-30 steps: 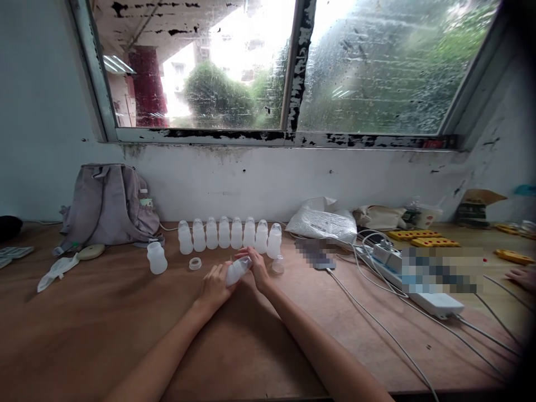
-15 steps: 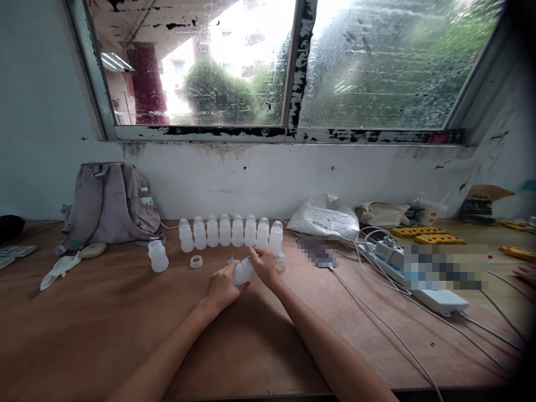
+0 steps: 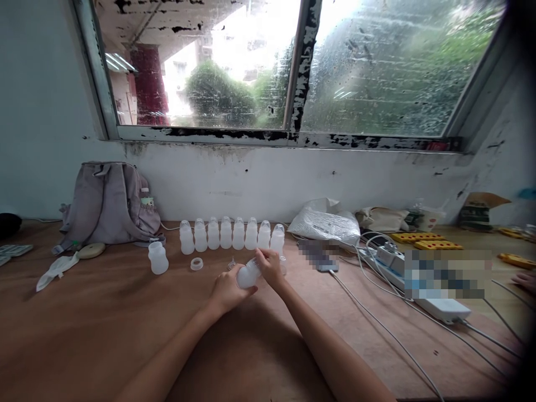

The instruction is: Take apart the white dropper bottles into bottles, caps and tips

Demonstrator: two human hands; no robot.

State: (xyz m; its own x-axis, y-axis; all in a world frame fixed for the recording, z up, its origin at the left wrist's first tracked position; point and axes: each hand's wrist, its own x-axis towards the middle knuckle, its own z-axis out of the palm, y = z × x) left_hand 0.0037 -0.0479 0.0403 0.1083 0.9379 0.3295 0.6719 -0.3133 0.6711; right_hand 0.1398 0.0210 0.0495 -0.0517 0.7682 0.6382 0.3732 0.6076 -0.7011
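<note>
A translucent white baby bottle (image 3: 248,276) is tilted, its base toward me and its top to the upper right. My left hand (image 3: 226,291) wraps round its body. The fingers of my right hand (image 3: 270,267) close on the top end, hiding what is there. Behind my hands stand several capped baby bottles (image 3: 225,233) in a row. One bottle without a cap (image 3: 158,259) stands to the left. A white ring (image 3: 196,263) lies on the table, and a small clear nipple (image 3: 231,261) is just beyond my left hand. Partly hidden by my right wrist is a clear cap (image 3: 283,264).
A grey backpack (image 3: 111,204) rests by the wall, with a white cloth-like strip (image 3: 56,272) in front. To the right are a silvery package (image 3: 324,219), a phone on a cable, and a power strip (image 3: 439,304) with several cords. Another person's hand (image 3: 524,279) shows at the right edge.
Both my hands and the bottle have shifted slightly right, and my right hand has turned a little at the bottle's top. The nipple beyond my left hand shows more clearly.
</note>
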